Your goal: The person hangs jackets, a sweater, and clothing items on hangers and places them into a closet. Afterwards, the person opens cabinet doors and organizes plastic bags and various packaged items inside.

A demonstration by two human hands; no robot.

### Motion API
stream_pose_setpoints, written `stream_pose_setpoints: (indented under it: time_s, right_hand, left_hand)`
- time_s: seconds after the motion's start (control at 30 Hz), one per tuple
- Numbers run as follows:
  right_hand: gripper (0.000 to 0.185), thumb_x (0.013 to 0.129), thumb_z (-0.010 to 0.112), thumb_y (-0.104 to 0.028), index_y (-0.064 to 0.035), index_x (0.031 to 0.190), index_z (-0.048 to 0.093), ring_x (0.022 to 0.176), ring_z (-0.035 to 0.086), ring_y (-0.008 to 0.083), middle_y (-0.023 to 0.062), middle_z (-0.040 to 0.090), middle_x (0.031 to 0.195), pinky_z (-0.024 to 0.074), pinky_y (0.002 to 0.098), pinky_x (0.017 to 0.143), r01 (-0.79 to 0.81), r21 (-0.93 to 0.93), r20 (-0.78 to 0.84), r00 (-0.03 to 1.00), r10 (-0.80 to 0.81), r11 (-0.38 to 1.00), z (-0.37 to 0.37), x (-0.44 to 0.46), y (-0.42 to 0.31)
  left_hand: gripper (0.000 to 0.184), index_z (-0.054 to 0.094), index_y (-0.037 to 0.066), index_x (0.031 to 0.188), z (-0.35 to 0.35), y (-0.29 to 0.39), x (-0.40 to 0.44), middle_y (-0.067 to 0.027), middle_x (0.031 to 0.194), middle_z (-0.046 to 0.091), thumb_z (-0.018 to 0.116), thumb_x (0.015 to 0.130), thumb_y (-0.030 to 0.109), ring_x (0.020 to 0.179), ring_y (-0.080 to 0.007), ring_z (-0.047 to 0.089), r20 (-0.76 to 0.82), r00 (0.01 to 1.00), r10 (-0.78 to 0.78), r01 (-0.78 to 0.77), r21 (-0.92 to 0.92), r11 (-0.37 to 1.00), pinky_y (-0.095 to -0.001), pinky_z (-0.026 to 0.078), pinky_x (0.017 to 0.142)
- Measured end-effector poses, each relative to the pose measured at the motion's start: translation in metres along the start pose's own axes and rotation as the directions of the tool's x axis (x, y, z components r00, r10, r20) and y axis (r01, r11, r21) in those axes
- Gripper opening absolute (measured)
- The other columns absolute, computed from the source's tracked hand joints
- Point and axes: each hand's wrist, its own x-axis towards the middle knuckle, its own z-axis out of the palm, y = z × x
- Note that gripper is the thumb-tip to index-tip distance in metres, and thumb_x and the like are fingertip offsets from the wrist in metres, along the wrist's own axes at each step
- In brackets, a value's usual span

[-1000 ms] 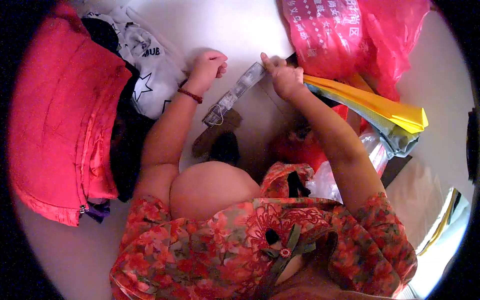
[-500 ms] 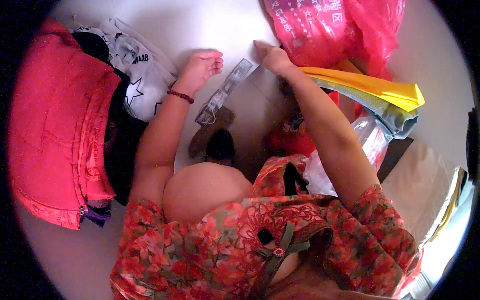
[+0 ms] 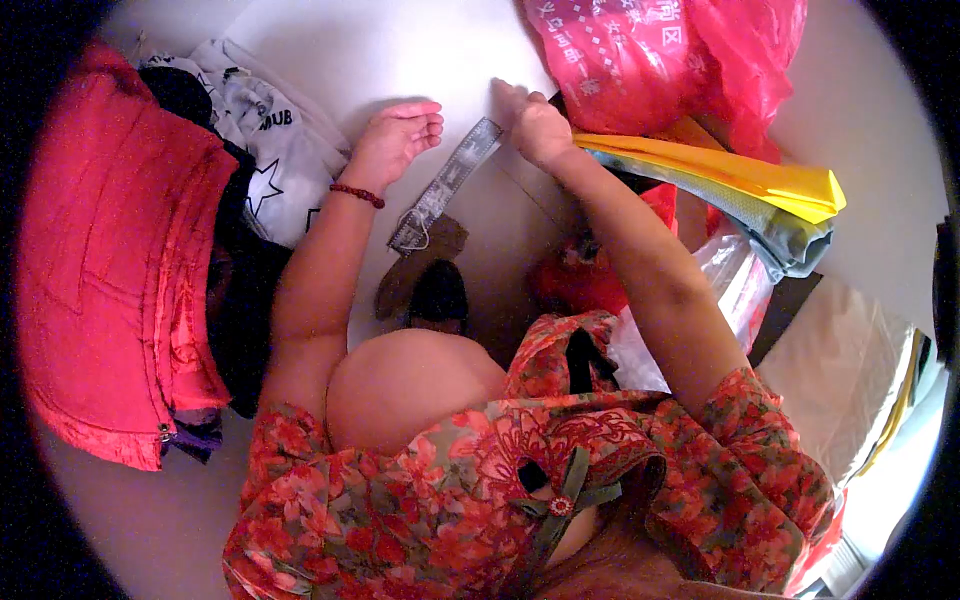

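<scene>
My left hand (image 3: 398, 142), with a dark red bead bracelet (image 3: 358, 195) on the wrist, is raised left of a grey patterned strip (image 3: 448, 182). Its fingers are loosely bent, and nothing shows in them. The strip lies slanted between my hands, with a loop of white thread (image 3: 424, 225) at its lower end. Just right of the strip's upper end is my right hand (image 3: 538, 128). One finger points out to the upper left while the others are curled; what they hold, if anything, is hidden. Neither hand visibly touches the strip.
A red padded garment (image 3: 120, 270) and a white star-printed cloth (image 3: 265, 125) lie at the left. At the upper right is a pink plastic bag (image 3: 640, 70), with a folded yellow item (image 3: 740, 175) below it. A dark shoe (image 3: 438, 290) shows below the strip.
My right hand has moved slightly left, closer to the strip's upper end. My left hand and the strip have hardly moved.
</scene>
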Motion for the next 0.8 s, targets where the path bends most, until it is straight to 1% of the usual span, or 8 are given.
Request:
stream_pose_setpoints:
  time_s: [0.03, 0.17, 0.23, 0.4, 0.5, 0.6, 0.7, 0.8]
  right_hand:
    - [0.059, 0.084, 0.047, -0.012, -0.0203, 0.138, 0.026, 0.101, 0.059, 0.0364, 0.0202, 0.05, 0.118, 0.049, 0.0462, 0.083, -0.024, -0.058, 0.068, 0.997, 0.028, 0.998, 0.0, 0.004, -0.002]
    - [0.065, 0.083, 0.047, -0.01, -0.0212, 0.142, 0.024, 0.105, 0.057, 0.0333, 0.0185, 0.05, 0.121, 0.0485, 0.045, 0.084, -0.02, -0.163, 0.114, 0.993, 0.039, 0.986, -0.002, 0.003, -0.011]
    - [0.066, 0.084, 0.046, -0.01, -0.0175, 0.144, 0.02, 0.107, 0.057, 0.0312, 0.0159, 0.048, 0.126, 0.0483, 0.0472, 0.082, -0.027, -0.317, 0.178, 0.98, 0.087, 0.948, -0.003, 0.007, -0.014]
    - [0.064, 0.085, 0.046, -0.009, -0.0142, 0.143, 0.02, 0.107, 0.057, 0.0292, 0.0155, 0.051, 0.124, 0.0475, 0.0479, 0.081, -0.102, -0.348, 0.162, 0.973, 0.167, 0.932, 0.006, 0.021, -0.023]
    - [0.064, 0.087, 0.045, -0.01, -0.0152, 0.144, 0.019, 0.108, 0.057, 0.0291, 0.0129, 0.053, 0.124, 0.0472, 0.0472, 0.081, -0.101, -0.343, 0.203, 0.963, 0.179, 0.934, 0.001, 0.023, -0.023]
    - [0.064, 0.087, 0.045, -0.01, -0.0161, 0.145, 0.018, 0.108, 0.058, 0.0277, 0.0097, 0.055, 0.123, 0.0473, 0.0473, 0.08, -0.012, -0.322, 0.232, 0.968, 0.091, 0.947, -0.009, 0.019, -0.011]
    - [0.057, 0.091, 0.044, -0.018, -0.0165, 0.144, 0.022, 0.107, 0.059, 0.0276, 0.0081, 0.057, 0.124, 0.0473, 0.0489, 0.081, 0.046, -0.422, 0.266, 0.961, 0.075, 0.906, -0.016, 0.01, -0.013]
    - [0.066, 0.086, 0.047, -0.009, -0.0188, 0.145, 0.019, 0.105, 0.06, 0.0255, 0.0096, 0.057, 0.122, 0.0474, 0.0483, 0.078, 0.042, -0.396, 0.356, 0.928, 0.111, 0.917, -0.016, 0.004, -0.017]
  left_hand:
    - [0.024, 0.056, -0.006, 0.11, 0.0, 0.0, 0.001, -0.0122, 0.096, 0.061, 0.049, 0.089, 0.002, 0.086, -0.0197, 0.058, 0.005, 1.0, 0.005, -0.005, 0.017, 1.0, -0.0332, 0.051, 0.079]
    - [0.024, 0.056, -0.007, 0.11, 0.002, -0.001, 0.001, -0.0118, 0.095, 0.061, 0.05, 0.088, 0.002, 0.086, -0.0194, 0.059, 0.005, 1.0, 0.003, -0.003, 0.029, 1.0, -0.0327, 0.051, 0.079]
    - [0.025, 0.056, -0.006, 0.111, 0.005, 0.0, 0.0, -0.0119, 0.097, 0.061, 0.05, 0.088, 0.002, 0.087, -0.0193, 0.058, 0.012, 1.0, 0.005, -0.005, 0.052, 0.999, -0.0327, 0.05, 0.081]
    - [0.031, 0.052, -0.007, 0.118, 0.006, -0.002, 0.005, -0.0131, 0.106, 0.058, 0.048, 0.088, 0.001, 0.095, -0.0196, 0.056, 0.097, 0.995, 0.0, -0.002, 0.015, 1.0, -0.033, 0.048, 0.087]
    - [0.039, 0.046, -0.008, 0.125, 0.015, 0.006, 0.002, -0.0148, 0.115, 0.055, 0.048, 0.088, 0.001, 0.103, -0.0207, 0.053, 0.222, 0.975, 0.022, -0.015, -0.036, 0.999, -0.0335, 0.044, 0.094]
    - [0.043, 0.042, -0.008, 0.128, 0.021, 0.011, 0.0, -0.017, 0.122, 0.052, 0.048, 0.087, 0.001, 0.107, -0.0222, 0.052, 0.296, 0.955, 0.035, -0.012, -0.08, 0.997, -0.0345, 0.041, 0.098]
    - [0.046, 0.039, -0.008, 0.13, 0.026, 0.014, 0.002, -0.0185, 0.128, 0.049, 0.048, 0.087, 0.0, 0.109, -0.023, 0.051, 0.367, 0.929, 0.048, -0.008, -0.109, 0.994, -0.0355, 0.04, 0.099]
    - [0.048, 0.036, -0.008, 0.132, 0.035, 0.017, -0.001, -0.02, 0.131, 0.045, 0.048, 0.087, 0.0, 0.111, -0.0244, 0.051, 0.428, 0.902, 0.063, 0.005, -0.155, 0.988, -0.0363, 0.039, 0.1]
